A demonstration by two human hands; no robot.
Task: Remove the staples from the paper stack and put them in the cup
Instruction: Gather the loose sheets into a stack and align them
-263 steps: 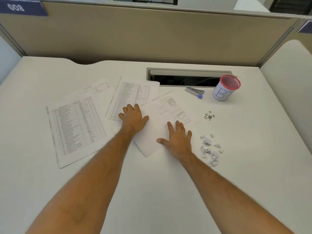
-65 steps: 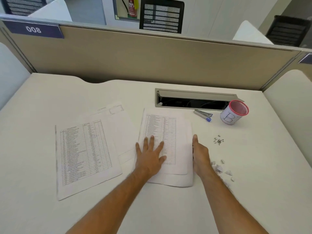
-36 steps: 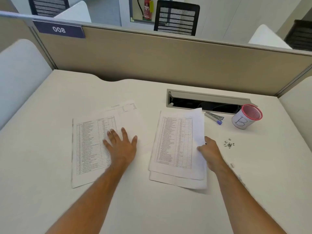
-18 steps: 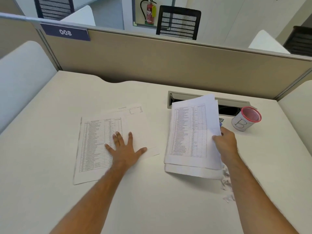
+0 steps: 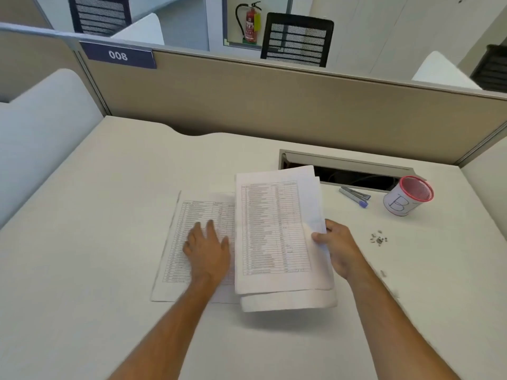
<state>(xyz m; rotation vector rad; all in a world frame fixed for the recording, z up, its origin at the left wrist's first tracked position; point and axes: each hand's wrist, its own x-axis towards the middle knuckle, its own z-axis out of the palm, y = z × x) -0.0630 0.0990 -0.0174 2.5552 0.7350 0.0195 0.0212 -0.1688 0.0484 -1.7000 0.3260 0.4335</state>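
One desk [image 5: 109,242], two hands, one cup [image 5: 406,198]

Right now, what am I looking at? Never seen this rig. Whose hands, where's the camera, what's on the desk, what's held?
There is no robot here. A person wears one wide-angle camera on the head, looking down at their own bare hands on a white desk. The left hand lies flat on a printed sheet. The right hand pinches the right edge of a paper stack, lifting it so it overlaps that sheet. To the right lie a staple remover, a red-rimmed cup marked B and a small pile of pulled staples, not yet in the cup.
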